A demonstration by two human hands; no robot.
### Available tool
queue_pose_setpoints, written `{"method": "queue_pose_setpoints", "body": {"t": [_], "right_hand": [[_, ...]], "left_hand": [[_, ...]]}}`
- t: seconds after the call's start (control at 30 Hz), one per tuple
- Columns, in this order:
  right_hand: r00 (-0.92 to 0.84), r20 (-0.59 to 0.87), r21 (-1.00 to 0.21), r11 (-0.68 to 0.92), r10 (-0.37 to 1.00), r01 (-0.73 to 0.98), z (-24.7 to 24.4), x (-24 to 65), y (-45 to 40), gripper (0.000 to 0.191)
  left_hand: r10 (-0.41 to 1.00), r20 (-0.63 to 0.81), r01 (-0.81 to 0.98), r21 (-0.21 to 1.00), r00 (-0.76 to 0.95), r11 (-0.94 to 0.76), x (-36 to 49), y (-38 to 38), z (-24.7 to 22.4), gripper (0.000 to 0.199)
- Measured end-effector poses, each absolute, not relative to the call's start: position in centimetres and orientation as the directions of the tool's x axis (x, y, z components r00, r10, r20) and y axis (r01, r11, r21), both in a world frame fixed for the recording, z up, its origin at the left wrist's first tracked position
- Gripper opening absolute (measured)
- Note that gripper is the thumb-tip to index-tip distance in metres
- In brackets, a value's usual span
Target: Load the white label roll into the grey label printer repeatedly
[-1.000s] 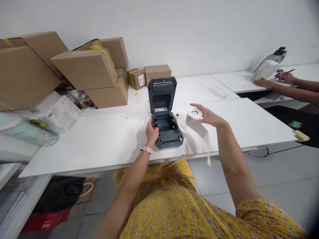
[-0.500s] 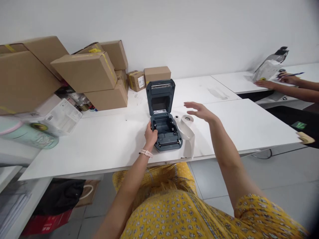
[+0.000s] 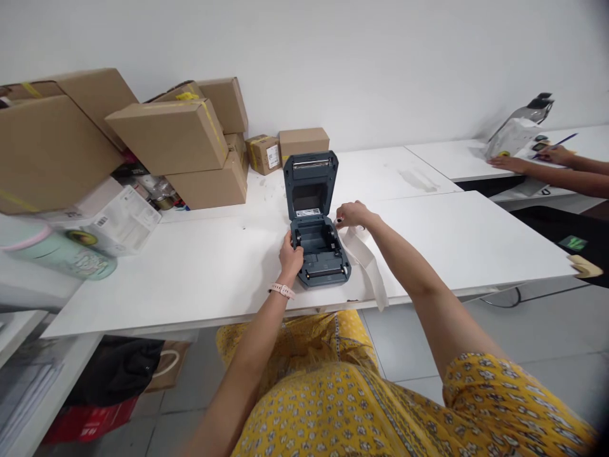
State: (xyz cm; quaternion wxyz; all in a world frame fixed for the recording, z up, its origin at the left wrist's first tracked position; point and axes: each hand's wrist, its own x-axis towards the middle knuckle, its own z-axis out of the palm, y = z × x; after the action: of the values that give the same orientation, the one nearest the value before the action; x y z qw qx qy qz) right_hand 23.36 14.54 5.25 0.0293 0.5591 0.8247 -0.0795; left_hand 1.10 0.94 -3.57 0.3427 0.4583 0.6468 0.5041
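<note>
A dark grey label printer (image 3: 320, 263) stands on the white table with its lid (image 3: 310, 184) raised and an empty bay inside. My left hand (image 3: 290, 254) is closed on the printer's left side wall, thumb over the rim. Just right of the printer's hinge, my right hand (image 3: 353, 214) has its fingers curled down on a small white paper roll (image 3: 339, 222). That hand covers most of the roll and whatever lies under the palm. From there a loose paper strip (image 3: 368, 260) trails toward me and hangs over the table's front edge.
Cardboard boxes (image 3: 166, 136) are stacked at the back left. A mint green bottle (image 3: 61, 254) and a white box (image 3: 126, 222) stand at the left. At far right, another person's hands (image 3: 554, 155) hold a pen near a white package (image 3: 511, 139).
My right hand has come down and left from above the table onto the paper roll. The paper strip's loose end has swung right. My left hand stays on the printer.
</note>
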Motion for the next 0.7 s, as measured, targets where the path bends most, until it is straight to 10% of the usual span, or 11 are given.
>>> {"method": "queue_pose_setpoints", "body": {"t": [0.13,0.27,0.5,0.7], "right_hand": [[-0.348,0.044,-0.395,0.336,0.936,0.855,8.1,26.8,12.3,0.036],[-0.389,0.220,-0.936,0.306,0.895,0.174,10.3,28.5,8.7,0.043],[-0.419,0.606,-0.732,0.268,0.676,-0.626,9.6,24.4,5.1,0.050],[-0.489,0.647,-0.644,0.075,0.585,-0.762,10.7,21.9,2.6,0.036]], "left_hand": [[0.938,0.033,0.250,0.966,-0.344,0.057,1.2,0.8,-3.4,0.077],[0.936,0.047,0.248,0.968,-0.350,0.044,1.2,0.7,-3.2,0.076],[0.944,0.029,0.225,0.973,-0.327,0.048,1.1,0.5,-3.1,0.076],[0.943,0.044,0.265,0.963,-0.330,0.048,1.2,0.4,-2.8,0.077]]}}
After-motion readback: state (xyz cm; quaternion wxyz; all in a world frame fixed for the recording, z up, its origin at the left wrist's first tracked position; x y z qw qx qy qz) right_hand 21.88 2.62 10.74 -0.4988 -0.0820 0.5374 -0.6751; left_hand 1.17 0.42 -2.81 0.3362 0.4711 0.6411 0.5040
